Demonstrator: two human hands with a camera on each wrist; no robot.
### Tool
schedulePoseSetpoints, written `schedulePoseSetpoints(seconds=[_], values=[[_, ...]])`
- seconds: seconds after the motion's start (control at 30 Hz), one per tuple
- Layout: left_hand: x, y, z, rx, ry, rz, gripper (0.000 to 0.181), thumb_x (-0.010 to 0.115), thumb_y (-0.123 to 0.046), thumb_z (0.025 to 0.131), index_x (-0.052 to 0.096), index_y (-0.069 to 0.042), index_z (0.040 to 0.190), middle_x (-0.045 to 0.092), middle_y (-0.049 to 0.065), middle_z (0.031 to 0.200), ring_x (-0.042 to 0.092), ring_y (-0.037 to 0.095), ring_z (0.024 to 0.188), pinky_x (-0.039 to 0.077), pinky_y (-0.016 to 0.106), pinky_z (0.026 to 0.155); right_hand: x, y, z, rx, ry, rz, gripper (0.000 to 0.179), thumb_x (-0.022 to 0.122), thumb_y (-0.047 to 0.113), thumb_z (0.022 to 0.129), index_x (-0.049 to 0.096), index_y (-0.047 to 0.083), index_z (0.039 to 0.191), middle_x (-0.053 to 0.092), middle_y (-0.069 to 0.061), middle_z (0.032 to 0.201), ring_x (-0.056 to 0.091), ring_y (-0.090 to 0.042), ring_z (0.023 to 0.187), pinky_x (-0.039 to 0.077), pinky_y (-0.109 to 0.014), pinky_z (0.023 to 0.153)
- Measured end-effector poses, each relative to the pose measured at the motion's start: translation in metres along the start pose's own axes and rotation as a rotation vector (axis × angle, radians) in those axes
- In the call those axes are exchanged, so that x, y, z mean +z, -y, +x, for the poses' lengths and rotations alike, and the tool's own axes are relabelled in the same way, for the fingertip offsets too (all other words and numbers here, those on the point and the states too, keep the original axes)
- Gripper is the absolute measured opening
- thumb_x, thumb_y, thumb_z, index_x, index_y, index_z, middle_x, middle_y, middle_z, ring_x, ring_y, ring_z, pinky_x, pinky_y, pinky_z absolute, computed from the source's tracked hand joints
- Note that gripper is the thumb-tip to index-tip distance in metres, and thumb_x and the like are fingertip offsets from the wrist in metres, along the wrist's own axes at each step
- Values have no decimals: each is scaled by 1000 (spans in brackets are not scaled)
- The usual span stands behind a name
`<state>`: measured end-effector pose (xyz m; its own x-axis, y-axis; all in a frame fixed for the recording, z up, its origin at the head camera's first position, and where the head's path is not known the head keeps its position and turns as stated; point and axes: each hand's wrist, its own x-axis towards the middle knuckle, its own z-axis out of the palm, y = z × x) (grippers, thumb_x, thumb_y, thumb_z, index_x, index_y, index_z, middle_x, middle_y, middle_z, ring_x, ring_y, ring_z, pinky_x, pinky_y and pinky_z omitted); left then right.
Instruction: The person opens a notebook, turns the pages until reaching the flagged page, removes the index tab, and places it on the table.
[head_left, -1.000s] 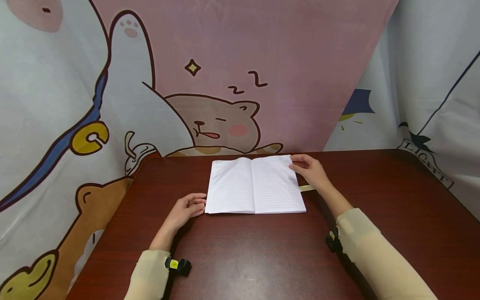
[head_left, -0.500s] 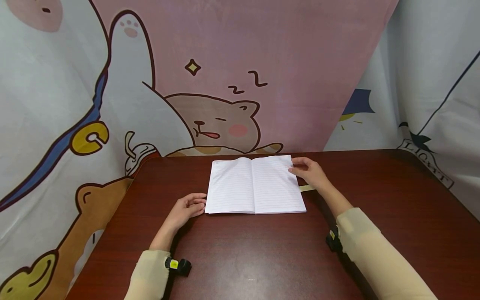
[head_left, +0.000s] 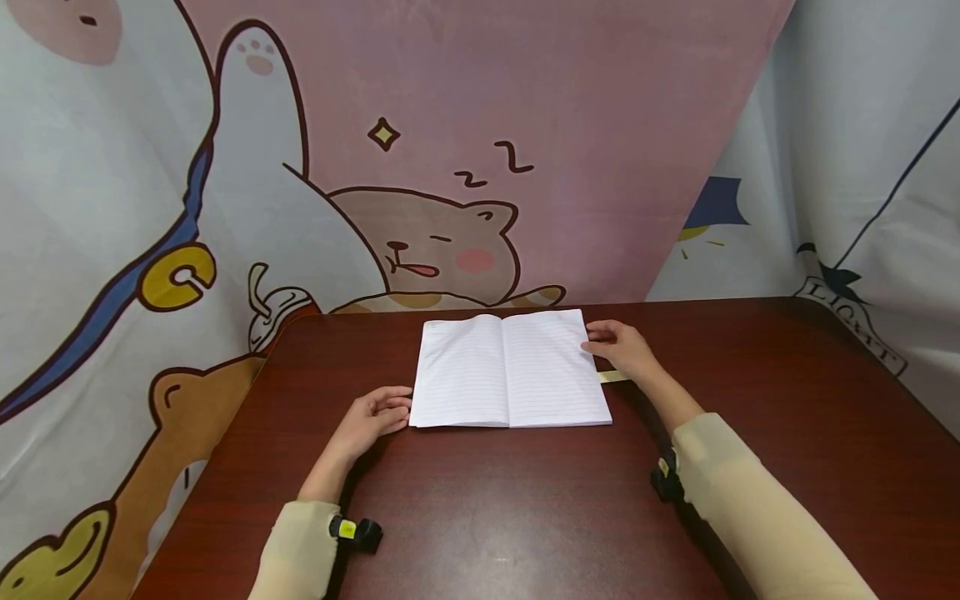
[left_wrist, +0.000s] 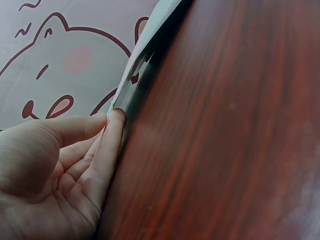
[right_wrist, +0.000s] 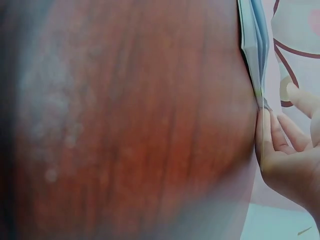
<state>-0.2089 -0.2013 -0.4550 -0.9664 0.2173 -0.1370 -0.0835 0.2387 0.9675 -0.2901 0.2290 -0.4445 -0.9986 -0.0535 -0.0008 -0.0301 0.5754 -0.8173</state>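
An open notebook (head_left: pixel 465 375) with lined white pages lies flat on the table, spread at its middle. My left hand (head_left: pixel 371 417) is at its lower left edge; in the left wrist view, thumb and forefinger pinch that edge. On the other side, my right hand (head_left: pixel 622 346) is beside the upper right edge. The right wrist view shows the right thumb (right_wrist: pixel 302 100) raised apart from the fingers, whose tips are at the notebook's edge (right_wrist: pixel 257 45). A pale yellow strip (head_left: pixel 611 377) sticks out from under the right page toward the right wrist.
The dark reddish-brown table (head_left: pixel 487 508) extends on both sides and in front of the notebook. A cartoon-printed cloth (head_left: pixel 585 150) hangs behind its far edge, and another white cloth (head_left: pixel 877 167) hangs at the right.
My right hand has slid slightly down along the right page edge, toward me, and a little outward. My left hand and the notebook have stayed in place.
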Motion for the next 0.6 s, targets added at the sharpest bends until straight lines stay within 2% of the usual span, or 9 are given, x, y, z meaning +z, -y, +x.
schedulePoseSetpoints(seconds=[0.2,0.4,0.6], values=[[0,1,1,3,3,6,42,58,0,98,50,10,138,59,31,128,64,3,95,56,17,84,1,-3,0,6,-35,-42,42,69,18,94,60,-5,129,66,-23,113,60,-31,102,49,-27,81],[0,1,1,7,0,7,42,58,0,98,50,10,137,60,31,127,64,3,94,56,17,83,2,-2,0,40,-69,-60,38,70,18,93,63,-1,125,67,-18,106,59,-27,95,44,-26,77],[0,0,1,5,-1,9,42,59,0,98,50,10,137,60,30,126,64,2,93,56,17,83,3,-1,0,80,-88,-56,36,70,20,93,63,0,123,67,-17,105,59,-27,93,44,-26,73]])
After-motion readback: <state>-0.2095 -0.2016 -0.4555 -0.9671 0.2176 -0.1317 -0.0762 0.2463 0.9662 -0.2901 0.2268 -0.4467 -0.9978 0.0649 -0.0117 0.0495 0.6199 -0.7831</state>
